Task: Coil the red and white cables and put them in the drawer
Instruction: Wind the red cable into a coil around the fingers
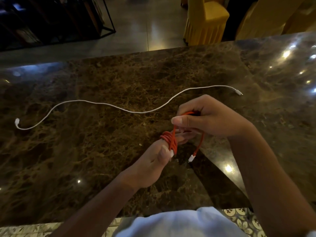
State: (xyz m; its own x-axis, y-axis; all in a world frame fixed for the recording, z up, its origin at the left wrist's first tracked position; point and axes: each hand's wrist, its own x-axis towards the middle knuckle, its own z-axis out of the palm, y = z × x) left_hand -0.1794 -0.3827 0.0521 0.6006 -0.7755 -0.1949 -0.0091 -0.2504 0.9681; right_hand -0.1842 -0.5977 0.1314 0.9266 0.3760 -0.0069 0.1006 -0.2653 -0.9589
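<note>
The red cable (169, 140) is wound in several turns around the extended fingers of the left hand (153, 161), which is held low over the near middle of the dark marbled bench (102, 151). The left thumb presses down on the bundle beside a white connector that pokes out at the lower edge of the turns, so that grip is clamped on the red cable. From the bundle a strand rises to the right hand (203, 118), which hovers just above and beyond the left. Its thumb and curled fingers pinch the strand, so this grip too is closed on the red cable. Past the pinch the cable loops over and drops down the right side, ending in a second white connector that hangs free just above the bench, near the left hand's fingertips.

The white cable (119, 107) lies uncoiled on the bench beyond both hands, running in a long loose wave from left to right. Its left plug sits near the left edge of the view, where the line curls back in a hook; its right plug rests farther back, to the right of the right hand. Neither hand touches it.

A chair in a yellow cover (205, 19) stands on the floor behind the bench. No drawer is in view
</note>
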